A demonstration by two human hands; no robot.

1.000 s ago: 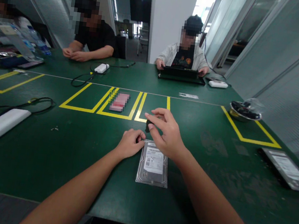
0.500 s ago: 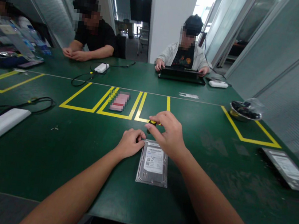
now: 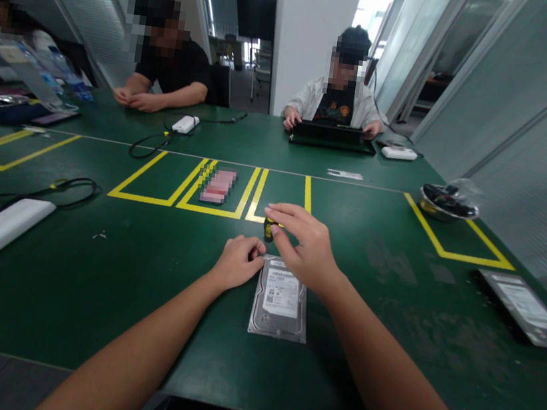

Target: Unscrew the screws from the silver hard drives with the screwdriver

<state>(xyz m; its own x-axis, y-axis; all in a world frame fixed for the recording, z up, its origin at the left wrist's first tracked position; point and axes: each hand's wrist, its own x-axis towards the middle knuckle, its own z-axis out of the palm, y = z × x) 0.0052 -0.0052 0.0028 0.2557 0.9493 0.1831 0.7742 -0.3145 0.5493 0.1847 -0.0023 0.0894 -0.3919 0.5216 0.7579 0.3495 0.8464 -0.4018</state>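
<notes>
While the right hand (image 3: 309, 247) grips a black-and-yellow tool (image 3: 268, 232) near eleven o'clock of the hard drive (image 3: 282, 297), the curled left hand (image 3: 238, 264) touches its ten o'clock corner; any pinch is unclear. Its cover is on; screw progress cannot be told. Table edge (image 3: 213, 395) at six; second drive (image 3: 522, 305), three.

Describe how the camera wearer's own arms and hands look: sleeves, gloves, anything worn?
Both the left hand and the right hand are bare, without gloves. The forearms show no sleeves, watch or bracelet, and I see no rings, cables or markings.
</notes>
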